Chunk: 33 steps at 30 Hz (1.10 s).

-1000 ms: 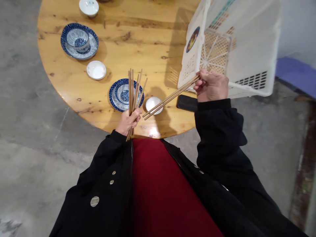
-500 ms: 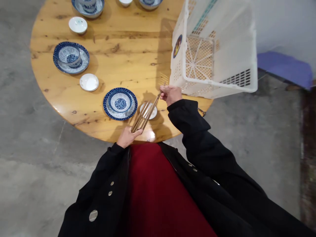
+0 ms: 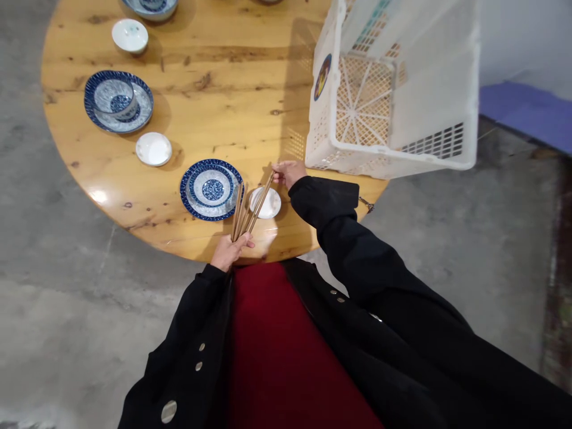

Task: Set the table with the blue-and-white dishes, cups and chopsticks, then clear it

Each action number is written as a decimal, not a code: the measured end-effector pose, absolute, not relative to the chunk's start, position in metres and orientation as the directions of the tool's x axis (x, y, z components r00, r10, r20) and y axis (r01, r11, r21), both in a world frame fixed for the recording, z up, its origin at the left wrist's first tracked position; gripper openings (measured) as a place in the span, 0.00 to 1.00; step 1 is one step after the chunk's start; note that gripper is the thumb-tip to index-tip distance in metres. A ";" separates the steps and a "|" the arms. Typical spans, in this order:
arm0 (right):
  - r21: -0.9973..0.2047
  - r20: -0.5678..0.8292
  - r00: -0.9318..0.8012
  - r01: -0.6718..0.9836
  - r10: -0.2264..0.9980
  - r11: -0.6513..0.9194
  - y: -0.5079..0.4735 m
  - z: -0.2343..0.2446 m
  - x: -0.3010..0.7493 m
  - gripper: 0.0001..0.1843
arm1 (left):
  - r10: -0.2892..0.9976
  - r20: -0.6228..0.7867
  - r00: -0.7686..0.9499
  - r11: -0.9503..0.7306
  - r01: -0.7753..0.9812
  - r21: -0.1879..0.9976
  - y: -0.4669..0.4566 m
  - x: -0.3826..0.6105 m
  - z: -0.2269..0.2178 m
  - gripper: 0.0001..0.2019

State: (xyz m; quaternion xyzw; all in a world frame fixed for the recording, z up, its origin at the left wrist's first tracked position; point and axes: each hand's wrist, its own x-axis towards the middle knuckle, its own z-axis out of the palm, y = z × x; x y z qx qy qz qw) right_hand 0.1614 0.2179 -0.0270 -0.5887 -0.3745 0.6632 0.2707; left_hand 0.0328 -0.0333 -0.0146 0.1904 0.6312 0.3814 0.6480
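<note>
My left hand (image 3: 230,250) is closed round the lower ends of a bundle of brown wooden chopsticks (image 3: 240,210) at the near edge of the round wooden table (image 3: 232,89). My right hand (image 3: 288,173) pinches the top end of a pair of chopsticks (image 3: 261,199) that slants down across a small white dish (image 3: 267,203) toward the bundle. A blue-and-white plate (image 3: 210,189) lies just left of the chopsticks.
A white plastic crate (image 3: 393,89) stands on the table's right side, overhanging its edge. Further left are a small white saucer (image 3: 154,149), a blue-and-white plate with a bowl on it (image 3: 118,108) and a small white cup (image 3: 130,36). Grey concrete floor surrounds the table.
My right hand came down from the crate's front toward the small white dish, bringing its pair of chopsticks beside the bundle. The bundle tilted from upright to leaning over the table.
</note>
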 end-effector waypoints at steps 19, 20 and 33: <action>-0.809 -0.587 -0.247 0.155 0.771 -0.566 0.223 -0.044 0.161 0.20 | 0.715 -0.698 -0.048 0.671 -0.233 0.704 -0.032 0.053 -0.022 0.24; -0.813 -0.582 -0.249 0.155 0.774 -0.561 0.223 -0.044 0.162 0.20 | 0.716 -0.696 -0.049 0.670 -0.233 0.705 -0.031 0.053 -0.022 0.24; -0.840 -0.542 -0.306 0.217 0.783 -0.497 0.229 -0.057 0.162 0.20 | 0.714 -0.697 -0.072 0.676 -0.190 0.712 -0.033 0.055 -0.030 0.22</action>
